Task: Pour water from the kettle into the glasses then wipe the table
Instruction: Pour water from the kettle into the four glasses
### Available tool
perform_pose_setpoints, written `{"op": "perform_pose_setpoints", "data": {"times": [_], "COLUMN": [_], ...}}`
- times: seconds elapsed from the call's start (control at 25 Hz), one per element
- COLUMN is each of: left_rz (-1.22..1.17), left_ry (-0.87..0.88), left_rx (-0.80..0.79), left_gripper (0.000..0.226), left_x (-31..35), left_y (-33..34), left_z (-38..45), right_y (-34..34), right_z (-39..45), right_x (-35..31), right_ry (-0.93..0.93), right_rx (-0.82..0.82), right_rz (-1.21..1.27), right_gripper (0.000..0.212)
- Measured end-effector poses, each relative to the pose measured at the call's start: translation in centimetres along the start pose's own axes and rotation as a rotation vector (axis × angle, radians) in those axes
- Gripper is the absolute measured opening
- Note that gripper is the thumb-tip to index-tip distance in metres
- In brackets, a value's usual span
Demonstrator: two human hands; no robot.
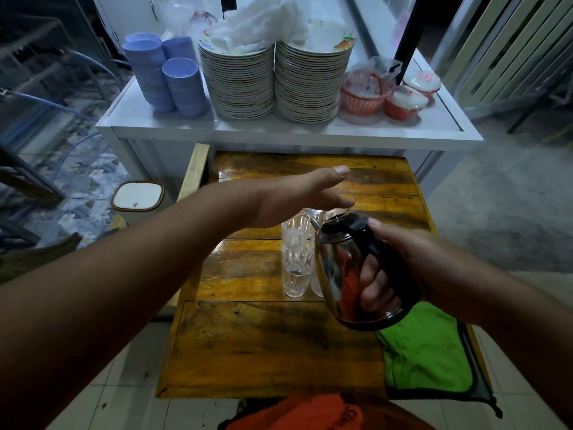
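A shiny steel kettle (338,268) with a black lid and handle hangs above the wooden table (248,336), tilted with its spout toward the glasses. My right hand (400,262) grips its handle. Clear empty glasses (296,259) stand together in the middle of the table, just left of the kettle and partly hidden by it. My left hand (297,193) reaches over the glasses, palm down with fingers stretched out, holding nothing. A green cloth (431,352) lies on the table's near right corner.
Behind the table stands a white cabinet (279,128) bearing two tall plate stacks (273,79), stacked blue bowls (167,76) and orange baskets (362,94). A white-lidded bin (138,197) sits on the floor at left. An orange garment (310,411) shows at the bottom.
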State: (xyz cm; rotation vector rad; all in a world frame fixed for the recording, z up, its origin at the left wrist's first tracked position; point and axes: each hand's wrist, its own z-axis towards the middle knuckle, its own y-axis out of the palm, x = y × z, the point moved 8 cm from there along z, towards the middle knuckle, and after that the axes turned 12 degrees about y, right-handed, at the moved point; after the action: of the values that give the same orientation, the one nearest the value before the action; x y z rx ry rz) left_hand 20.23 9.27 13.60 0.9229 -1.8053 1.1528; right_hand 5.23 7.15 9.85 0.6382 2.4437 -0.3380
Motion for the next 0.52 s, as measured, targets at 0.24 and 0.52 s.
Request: {"op": "perform_pose_setpoints", "data": {"times": [0.24,0.52], "left_rz": [0.022,0.037], "left_ry": [-0.001,0.004], "left_rx": [0.002,0.008], "left_gripper": [0.071,0.069], "left_x": [0.8,1.5], "left_y": [0.1,0.2], "left_z": [-0.1,-0.2], "right_y": [-0.3,-0.2], "right_z": [-0.2,-0.7], "right_x": [0.7,0.7], "right_ry": [-0.051,-0.121], "right_rx": [0.021,0.033], "right_rz": [0.019,0.094], "right_gripper": [0.071,0.057]}}
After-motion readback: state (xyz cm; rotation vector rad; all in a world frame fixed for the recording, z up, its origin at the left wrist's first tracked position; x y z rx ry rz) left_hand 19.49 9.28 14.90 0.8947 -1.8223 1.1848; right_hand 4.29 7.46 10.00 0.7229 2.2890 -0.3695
